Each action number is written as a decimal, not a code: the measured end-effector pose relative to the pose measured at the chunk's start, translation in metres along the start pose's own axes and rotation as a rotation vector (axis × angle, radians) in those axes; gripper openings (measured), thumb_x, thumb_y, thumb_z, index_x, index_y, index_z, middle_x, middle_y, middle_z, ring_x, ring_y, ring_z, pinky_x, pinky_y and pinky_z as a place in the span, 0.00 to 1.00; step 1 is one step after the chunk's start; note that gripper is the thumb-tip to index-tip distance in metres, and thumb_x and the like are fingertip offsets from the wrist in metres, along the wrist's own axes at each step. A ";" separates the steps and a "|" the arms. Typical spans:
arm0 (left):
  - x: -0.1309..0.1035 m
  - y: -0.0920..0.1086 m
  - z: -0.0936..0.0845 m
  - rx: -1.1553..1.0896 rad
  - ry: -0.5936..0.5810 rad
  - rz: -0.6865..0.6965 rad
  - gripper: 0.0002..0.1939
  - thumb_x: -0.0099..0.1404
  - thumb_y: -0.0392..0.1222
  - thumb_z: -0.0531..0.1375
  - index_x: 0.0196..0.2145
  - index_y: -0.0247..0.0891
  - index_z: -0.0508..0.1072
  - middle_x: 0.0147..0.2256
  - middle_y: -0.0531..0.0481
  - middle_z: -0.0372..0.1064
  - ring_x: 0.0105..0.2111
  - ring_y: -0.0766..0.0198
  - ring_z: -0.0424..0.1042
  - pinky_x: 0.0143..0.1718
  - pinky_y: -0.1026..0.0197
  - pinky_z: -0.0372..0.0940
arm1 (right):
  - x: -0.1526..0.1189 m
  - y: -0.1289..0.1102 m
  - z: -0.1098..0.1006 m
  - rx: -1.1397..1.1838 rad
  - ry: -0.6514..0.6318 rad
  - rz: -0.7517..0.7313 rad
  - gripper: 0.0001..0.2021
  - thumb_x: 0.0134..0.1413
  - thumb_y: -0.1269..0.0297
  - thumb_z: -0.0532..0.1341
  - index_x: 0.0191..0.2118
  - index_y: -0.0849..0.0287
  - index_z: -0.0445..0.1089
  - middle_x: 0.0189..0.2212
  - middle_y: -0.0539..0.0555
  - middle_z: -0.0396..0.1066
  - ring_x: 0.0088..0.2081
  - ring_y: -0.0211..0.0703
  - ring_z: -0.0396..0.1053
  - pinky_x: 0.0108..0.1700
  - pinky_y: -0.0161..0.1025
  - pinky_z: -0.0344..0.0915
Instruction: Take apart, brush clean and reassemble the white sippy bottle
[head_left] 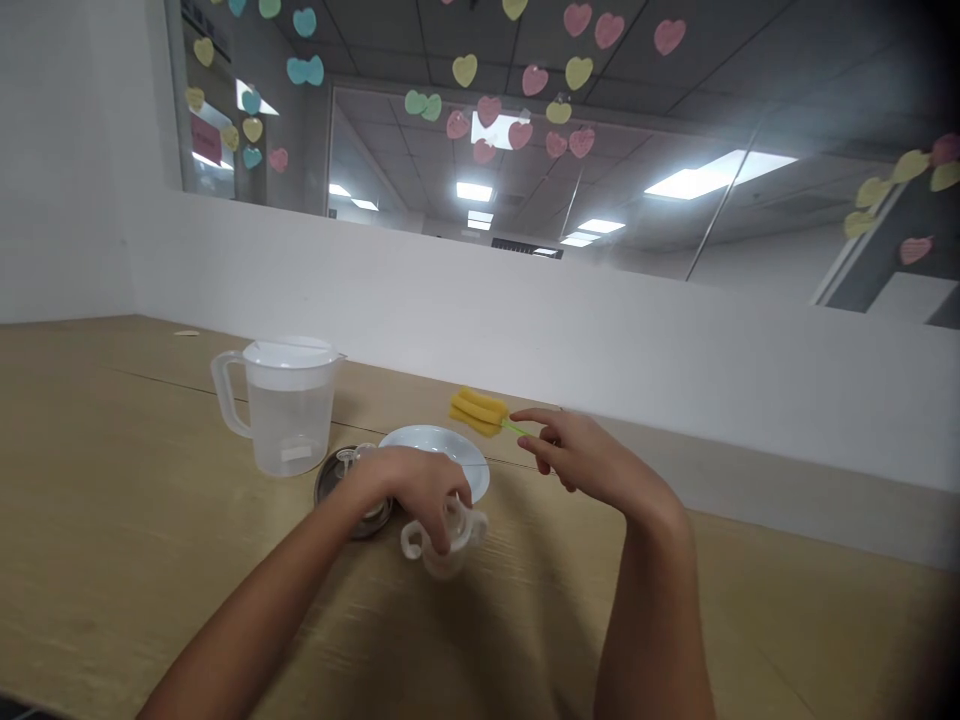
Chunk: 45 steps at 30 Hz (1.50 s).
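Note:
My left hand (424, 484) reaches down over a small clear cup with two looped handles (448, 563), its thumb and fingers closed on the rim. At the right, my right hand (581, 455) pinches the thin green handle of a yellow sponge brush (478, 410) between thumb and index finger. The sponge head points left, just above the table near the wall. Behind my left hand lies a white plate (474, 482), partly covered by the hand. A round metal dish (328, 478) with small clear parts in it is half hidden under my left wrist.
A clear plastic pitcher (291, 420) with a white lid stands left of the dish, its handle facing left. The wooden table (150, 500) meets a low white wall (375, 290) at the back. Above it is a window with heart-shaped notes (465, 70).

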<state>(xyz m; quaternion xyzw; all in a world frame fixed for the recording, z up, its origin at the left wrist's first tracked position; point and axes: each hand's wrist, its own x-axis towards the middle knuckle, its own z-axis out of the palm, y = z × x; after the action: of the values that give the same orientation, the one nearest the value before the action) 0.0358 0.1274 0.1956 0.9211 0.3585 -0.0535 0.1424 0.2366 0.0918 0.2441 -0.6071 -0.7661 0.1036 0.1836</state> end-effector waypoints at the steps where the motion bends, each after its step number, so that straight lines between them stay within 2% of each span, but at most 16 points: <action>1: -0.005 -0.006 -0.004 -0.034 0.067 0.011 0.33 0.45 0.52 0.63 0.51 0.46 0.68 0.44 0.52 0.70 0.41 0.59 0.69 0.34 0.64 0.62 | 0.000 0.000 0.000 -0.017 0.040 -0.018 0.20 0.58 0.62 0.52 0.56 0.53 0.63 0.24 0.49 0.68 0.23 0.35 0.62 0.27 0.32 0.58; 4: -0.021 -0.024 -0.015 -0.208 0.282 -0.006 0.32 0.48 0.46 0.61 0.52 0.42 0.66 0.43 0.51 0.70 0.40 0.60 0.69 0.37 0.64 0.63 | -0.001 0.000 0.001 -0.059 0.143 -0.075 0.20 0.57 0.65 0.53 0.56 0.54 0.64 0.28 0.50 0.70 0.26 0.36 0.65 0.30 0.32 0.59; 6: -0.027 -0.036 -0.018 -0.338 0.434 0.013 0.30 0.50 0.45 0.60 0.52 0.39 0.66 0.45 0.49 0.69 0.42 0.59 0.69 0.39 0.63 0.64 | -0.002 -0.002 0.001 -0.056 0.168 -0.118 0.20 0.56 0.67 0.52 0.55 0.54 0.64 0.31 0.50 0.71 0.28 0.36 0.66 0.31 0.32 0.60; 8: -0.025 -0.047 -0.019 -0.421 0.640 0.020 0.27 0.52 0.46 0.59 0.51 0.37 0.67 0.47 0.47 0.69 0.44 0.57 0.69 0.43 0.60 0.64 | -0.003 -0.005 0.001 -0.033 0.159 -0.168 0.18 0.56 0.68 0.50 0.50 0.56 0.68 0.31 0.51 0.71 0.29 0.36 0.67 0.31 0.32 0.60; 11: -0.015 -0.059 -0.016 -0.455 0.961 -0.059 0.25 0.54 0.48 0.58 0.49 0.35 0.70 0.46 0.46 0.70 0.43 0.56 0.69 0.44 0.58 0.64 | -0.003 -0.010 0.003 0.058 0.132 -0.217 0.16 0.59 0.66 0.47 0.45 0.58 0.70 0.31 0.52 0.70 0.26 0.34 0.66 0.29 0.31 0.60; 13: -0.008 -0.064 -0.014 -0.456 1.083 -0.114 0.26 0.53 0.49 0.58 0.49 0.36 0.70 0.44 0.47 0.71 0.42 0.57 0.70 0.43 0.58 0.64 | -0.002 -0.012 0.004 0.124 0.112 -0.217 0.17 0.61 0.63 0.47 0.49 0.57 0.68 0.30 0.51 0.70 0.22 0.32 0.64 0.26 0.31 0.59; 15: -0.005 -0.066 -0.013 -0.413 1.153 -0.154 0.28 0.52 0.50 0.60 0.50 0.37 0.70 0.43 0.48 0.72 0.40 0.58 0.70 0.42 0.59 0.64 | -0.001 -0.014 0.006 0.136 0.098 -0.209 0.19 0.61 0.61 0.47 0.53 0.56 0.65 0.27 0.49 0.69 0.20 0.31 0.62 0.25 0.30 0.58; 17: -0.004 -0.066 -0.013 -0.289 1.209 -0.186 0.30 0.51 0.51 0.62 0.51 0.39 0.70 0.43 0.48 0.71 0.39 0.58 0.69 0.42 0.58 0.64 | 0.000 -0.016 0.007 0.103 0.104 -0.202 0.19 0.61 0.61 0.48 0.53 0.55 0.66 0.24 0.48 0.67 0.20 0.32 0.61 0.26 0.30 0.57; 19: -0.004 -0.067 -0.012 -0.099 1.235 -0.176 0.30 0.50 0.50 0.64 0.51 0.38 0.70 0.41 0.47 0.72 0.39 0.57 0.68 0.41 0.58 0.63 | 0.001 -0.016 0.008 0.065 0.109 -0.196 0.18 0.61 0.61 0.48 0.51 0.56 0.68 0.22 0.49 0.66 0.21 0.32 0.60 0.27 0.31 0.56; 23: -0.002 -0.068 -0.012 0.258 1.210 -0.055 0.27 0.53 0.43 0.64 0.51 0.32 0.69 0.39 0.45 0.72 0.38 0.57 0.65 0.39 0.58 0.63 | 0.002 -0.014 0.007 -0.002 0.056 -0.184 0.16 0.60 0.63 0.48 0.44 0.56 0.72 0.20 0.48 0.64 0.23 0.34 0.58 0.28 0.32 0.53; 27: 0.004 -0.066 -0.010 0.425 1.151 0.000 0.25 0.54 0.39 0.63 0.50 0.31 0.68 0.40 0.45 0.72 0.38 0.57 0.63 0.42 0.57 0.62 | 0.002 -0.019 0.011 -0.094 0.072 -0.156 0.15 0.58 0.67 0.49 0.36 0.57 0.74 0.20 0.49 0.62 0.23 0.34 0.55 0.27 0.33 0.50; 30: 0.008 -0.061 -0.008 0.488 1.055 -0.023 0.23 0.54 0.38 0.63 0.48 0.31 0.69 0.39 0.44 0.72 0.38 0.56 0.63 0.44 0.56 0.61 | 0.003 -0.027 0.017 -0.202 0.108 -0.131 0.14 0.56 0.71 0.49 0.30 0.59 0.72 0.19 0.50 0.61 0.22 0.35 0.55 0.26 0.34 0.48; 34: 0.009 -0.057 -0.008 0.520 0.961 -0.061 0.20 0.54 0.37 0.63 0.46 0.31 0.69 0.39 0.43 0.71 0.39 0.55 0.62 0.44 0.55 0.60 | 0.007 -0.035 0.025 -0.328 0.150 -0.130 0.13 0.56 0.72 0.49 0.28 0.59 0.71 0.21 0.52 0.64 0.23 0.37 0.58 0.26 0.34 0.47; 39: 0.011 -0.054 -0.007 0.531 0.907 -0.055 0.20 0.53 0.34 0.63 0.45 0.32 0.68 0.40 0.43 0.71 0.40 0.56 0.62 0.43 0.56 0.60 | 0.012 -0.036 0.031 -0.383 0.150 -0.124 0.12 0.55 0.72 0.50 0.30 0.60 0.72 0.24 0.55 0.69 0.23 0.38 0.62 0.25 0.35 0.46; 45: 0.010 -0.051 -0.007 0.481 0.920 -0.016 0.22 0.52 0.33 0.64 0.46 0.32 0.67 0.40 0.44 0.71 0.39 0.57 0.62 0.40 0.58 0.61 | 0.014 -0.031 0.030 -0.305 0.145 -0.191 0.13 0.54 0.72 0.50 0.29 0.58 0.71 0.22 0.52 0.67 0.23 0.37 0.60 0.25 0.34 0.45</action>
<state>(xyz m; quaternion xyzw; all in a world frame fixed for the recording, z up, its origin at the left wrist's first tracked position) 0.0092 0.1717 0.1890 0.8533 0.3684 0.2750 -0.2460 0.1945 0.1003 0.2312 -0.5584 -0.8117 -0.0756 0.1534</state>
